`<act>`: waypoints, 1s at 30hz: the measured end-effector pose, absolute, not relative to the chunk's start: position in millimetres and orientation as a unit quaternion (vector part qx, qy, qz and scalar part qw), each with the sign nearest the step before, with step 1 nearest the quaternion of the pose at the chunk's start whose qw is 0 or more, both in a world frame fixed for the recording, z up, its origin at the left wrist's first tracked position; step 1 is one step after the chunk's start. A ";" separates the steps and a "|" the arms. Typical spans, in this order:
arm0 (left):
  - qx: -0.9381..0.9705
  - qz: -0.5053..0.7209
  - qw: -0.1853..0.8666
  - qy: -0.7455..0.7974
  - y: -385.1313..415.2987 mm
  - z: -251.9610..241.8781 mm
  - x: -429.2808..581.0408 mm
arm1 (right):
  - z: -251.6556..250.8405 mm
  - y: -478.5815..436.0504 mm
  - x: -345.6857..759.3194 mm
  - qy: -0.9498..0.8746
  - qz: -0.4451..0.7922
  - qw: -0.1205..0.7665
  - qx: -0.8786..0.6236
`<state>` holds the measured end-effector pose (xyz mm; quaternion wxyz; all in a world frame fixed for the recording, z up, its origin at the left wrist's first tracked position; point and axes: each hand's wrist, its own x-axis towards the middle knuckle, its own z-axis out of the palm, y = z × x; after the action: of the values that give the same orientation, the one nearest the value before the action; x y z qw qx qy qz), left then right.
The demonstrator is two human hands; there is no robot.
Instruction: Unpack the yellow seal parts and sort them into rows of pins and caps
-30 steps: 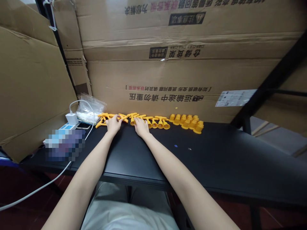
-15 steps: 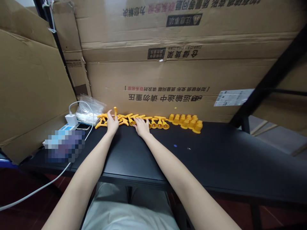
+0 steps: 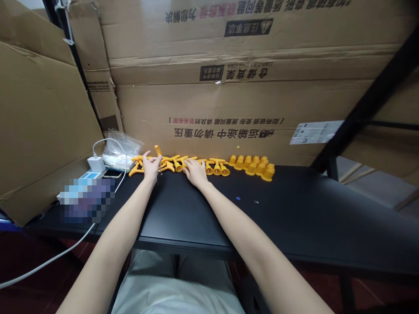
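Observation:
My left hand [image 3: 151,168] is pinched round a yellow plastic handle piece [image 3: 158,150], whose rounded end sticks up, tilted, beside the fingertips. Its lower part is hidden by the hand. Yellow branched pieces [image 3: 168,166], some with a thin chain, lie on both sides of that hand. My right hand [image 3: 196,172] rests palm down over a row of yellow bell-mouthed pieces with T-shaped tops, its fingers bent and a little apart. The bell pieces [image 3: 216,169] just right of it show their open mouths. Whatever lies under the right palm is hidden.
Several yellow stepped cups [image 3: 251,165] stand in rows at the back right. A blue disc [image 3: 238,198] lies on the black table [image 3: 294,209]. At left are a clear plastic bag [image 3: 119,150], a phone [image 3: 112,174], a charger [image 3: 96,164] and its white cable. Cardboard [image 3: 203,100] walls the back.
The upright yellow handle piece at my left hand has tipped, and the left fingers have drawn closer around it. My right hand has shifted slightly right along the row.

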<state>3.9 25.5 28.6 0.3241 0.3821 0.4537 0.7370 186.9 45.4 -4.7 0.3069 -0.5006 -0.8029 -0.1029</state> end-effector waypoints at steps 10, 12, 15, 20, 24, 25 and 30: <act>0.393 0.706 0.342 0.480 23.6 29.4 7.9 | 0.8 51.9 293.8 -0.679 -0.144 0.443 -0.568; 0.395 0.692 0.355 0.488 23.3 28.9 8.5 | -1.6 54.0 317.4 -0.621 -0.139 0.459 -0.620; 0.404 0.675 0.372 0.492 23.2 28.2 8.6 | -7.4 56.5 341.3 -0.533 -0.124 0.463 -0.697; 0.421 0.650 0.407 0.484 20.3 28.4 10.1 | -14.6 55.8 352.2 -0.487 -0.066 0.394 -0.777; 0.417 0.648 0.426 0.474 16.7 30.4 13.2 | -10.7 53.0 348.9 -0.492 -0.093 0.381 -0.777; 0.412 0.650 0.429 0.473 16.1 31.0 13.8 | -9.4 52.3 347.9 -0.491 -0.103 0.388 -0.773; 0.397 0.653 0.430 0.481 14.8 33.6 15.6 | -7.2 49.8 347.2 -0.491 -0.114 0.397 -0.767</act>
<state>15.6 14.8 33.6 0.4301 0.3966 0.4811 0.6529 347.2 49.8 -7.2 0.3969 -0.7671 -0.4909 -0.1139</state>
